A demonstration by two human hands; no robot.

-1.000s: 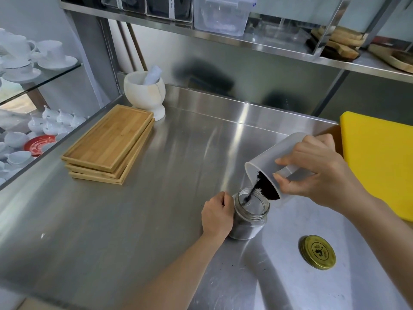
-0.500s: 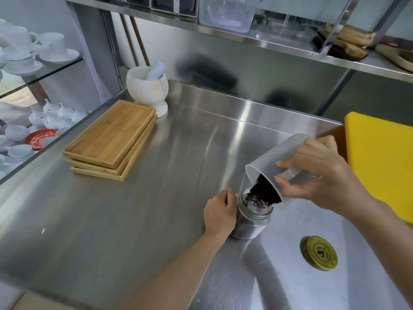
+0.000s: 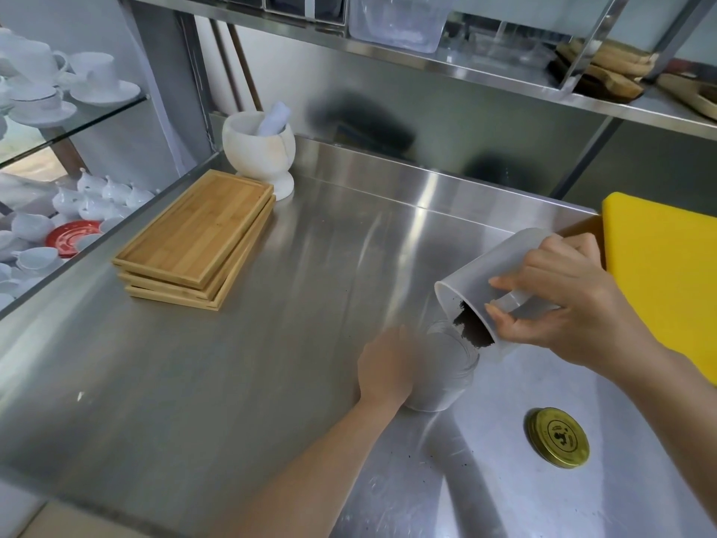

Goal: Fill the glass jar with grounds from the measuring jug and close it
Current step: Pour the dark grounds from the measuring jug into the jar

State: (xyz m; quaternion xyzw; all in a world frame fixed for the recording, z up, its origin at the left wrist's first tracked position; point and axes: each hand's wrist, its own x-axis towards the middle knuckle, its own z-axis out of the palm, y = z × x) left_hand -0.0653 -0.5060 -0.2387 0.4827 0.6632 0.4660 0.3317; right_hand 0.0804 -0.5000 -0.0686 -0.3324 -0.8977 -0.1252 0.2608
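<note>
Leftmost, white cups and saucers [image 3: 77, 77] are sitting on a glass shelf beside the steel counter [image 3: 217, 382], with more white crockery and a red saucer [image 3: 71, 238] lying below. On the counter's far left part, a stack of bamboo trays [image 3: 194, 238] is lying flat, and just behind it a white stone mortar [image 3: 259, 153] is standing with its pestle [image 3: 273, 118] leaning inside.

Moving toward the middle, the left hand [image 3: 384, 366] is curling around the left side of the glass jar [image 3: 442, 366], which is standing upright on the counter; hand and jar are both blurred, so how firmly the fingers are pressing the glass cannot be told, though they are lying against it. The jar's mouth is open.

Directly above and to the right of that mouth, the measuring jug [image 3: 492, 285] is tilting steeply, rim pointing down and left. Dark grounds [image 3: 471, 330] are piling at the jug's lower lip, hanging just over the jar's right rim. The right hand [image 3: 574, 304] is wrapping around the jug's body and handle, thumb underneath and fingers over the top, gripping it fully from the right.

Nearer the viewer and right of the jar, the gold lid [image 3: 558, 436] is lying flat on the counter, well apart from both hands. A few dark specks are scattering on the steel between jar and lid. Farthest right, a yellow cutting board [image 3: 667, 273] is resting behind the right wrist.
</note>
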